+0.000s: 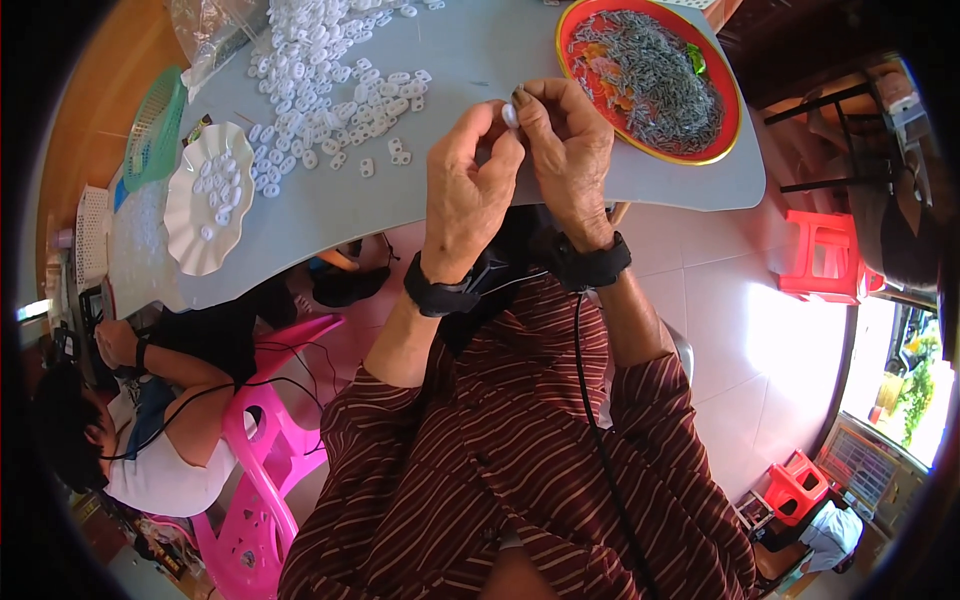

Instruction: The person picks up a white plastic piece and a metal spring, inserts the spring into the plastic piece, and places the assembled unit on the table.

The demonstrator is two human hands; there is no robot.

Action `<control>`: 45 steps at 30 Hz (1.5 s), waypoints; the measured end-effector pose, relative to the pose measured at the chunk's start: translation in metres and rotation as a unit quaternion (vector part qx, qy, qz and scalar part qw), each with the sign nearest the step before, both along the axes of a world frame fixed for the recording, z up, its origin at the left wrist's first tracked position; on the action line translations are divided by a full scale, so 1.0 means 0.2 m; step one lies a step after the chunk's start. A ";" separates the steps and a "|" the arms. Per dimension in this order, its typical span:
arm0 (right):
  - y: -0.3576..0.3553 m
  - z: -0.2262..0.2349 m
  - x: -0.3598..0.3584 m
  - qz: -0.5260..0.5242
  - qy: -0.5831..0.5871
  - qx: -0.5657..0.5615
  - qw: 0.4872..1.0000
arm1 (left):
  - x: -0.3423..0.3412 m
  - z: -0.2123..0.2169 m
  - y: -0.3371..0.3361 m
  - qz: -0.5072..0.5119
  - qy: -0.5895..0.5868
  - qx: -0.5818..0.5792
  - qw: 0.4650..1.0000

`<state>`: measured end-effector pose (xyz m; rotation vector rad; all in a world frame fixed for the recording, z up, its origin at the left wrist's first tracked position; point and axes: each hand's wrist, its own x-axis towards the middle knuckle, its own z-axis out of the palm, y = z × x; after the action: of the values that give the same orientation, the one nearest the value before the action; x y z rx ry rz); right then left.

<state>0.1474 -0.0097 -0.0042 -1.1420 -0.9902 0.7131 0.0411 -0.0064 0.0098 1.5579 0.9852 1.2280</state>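
Note:
Over the table's near edge, my left hand pinches a small white oval plastic piece between thumb and fingers. My right hand meets it there, its thumb and forefinger closed against the piece; whatever lies between those fingertips is hidden. Left of my hands spreads a loose heap of similar white oval pieces with holes. To the right, a red tray with a yellow rim holds many thin grey metal pins or screws.
A cream scalloped dish with several white pieces sits on the grey table at left, near a green basket. A person in white sits by a pink chair. Red stools stand at right.

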 end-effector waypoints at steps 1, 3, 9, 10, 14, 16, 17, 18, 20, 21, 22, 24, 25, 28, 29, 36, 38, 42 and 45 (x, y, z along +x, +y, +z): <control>0.00 0.00 0.00 0.001 -0.011 -0.007 1.000 | -0.01 0.01 0.00 -0.001 0.000 0.001 1.000; -0.02 0.02 -0.01 0.010 -0.003 -0.007 1.000 | -0.03 0.01 -0.01 -0.014 0.020 -0.012 1.000; -0.02 0.01 0.01 0.034 0.056 0.007 0.998 | -0.03 0.02 0.01 -0.010 -0.008 -0.009 1.000; -0.01 0.00 0.02 0.046 0.063 0.023 0.997 | -0.03 0.01 0.02 -0.011 -0.008 -0.010 1.000; -0.02 0.02 0.01 0.092 0.089 0.053 0.990 | -0.06 0.00 0.04 0.002 0.098 0.043 0.994; -0.03 0.02 0.01 0.127 0.077 0.029 0.989 | -0.08 0.02 0.05 0.001 0.124 0.032 0.992; -0.03 0.02 0.01 0.126 0.077 0.029 0.989 | -0.10 0.03 0.06 -0.021 0.112 0.007 0.993; -0.03 0.02 0.02 0.138 0.063 0.025 0.988 | -0.11 0.04 0.06 -0.042 0.101 -0.017 0.994; -0.03 0.02 0.02 0.150 0.049 0.021 0.987 | -0.12 0.02 0.06 -0.045 0.086 -0.022 0.995; -0.03 0.03 0.03 0.153 0.054 0.008 0.987 | -0.12 0.02 0.06 -0.049 0.071 -0.026 0.996; -0.03 0.03 0.03 0.157 0.059 -0.005 0.986 | -0.12 0.02 0.05 -0.048 0.071 -0.026 0.996; -0.03 0.02 0.03 0.160 0.080 0.011 0.984 | -0.10 0.06 0.03 -0.050 0.024 -0.016 0.998; -0.03 0.01 0.03 0.164 0.100 0.028 0.981 | -0.10 0.05 0.04 -0.050 0.024 -0.016 0.998; -0.04 0.03 0.04 0.182 0.136 0.009 0.974 | -0.13 0.04 0.06 -0.046 0.006 -0.035 0.998; -0.04 0.03 0.04 0.182 0.136 0.009 0.974 | -0.14 0.05 0.06 -0.065 0.048 -0.056 0.995; -0.04 0.04 0.03 0.189 0.150 0.027 0.970 | -0.15 0.01 0.08 -0.117 -0.077 -0.173 0.975; -0.03 0.03 0.03 0.173 0.163 0.047 0.970 | -0.14 0.01 0.07 -0.102 -0.128 -0.176 0.971; -0.03 0.00 0.03 0.140 0.098 0.016 0.985 | -0.13 0.01 0.07 -0.025 -0.201 -0.172 0.964; -0.03 0.00 0.02 0.139 0.051 -0.003 0.989 | -0.14 0.00 0.08 -0.015 -0.193 -0.151 0.969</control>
<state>0.1521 -0.0165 -0.0037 -0.9723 -1.0720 0.9875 0.0139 0.0100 0.0106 1.0433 0.8421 1.2347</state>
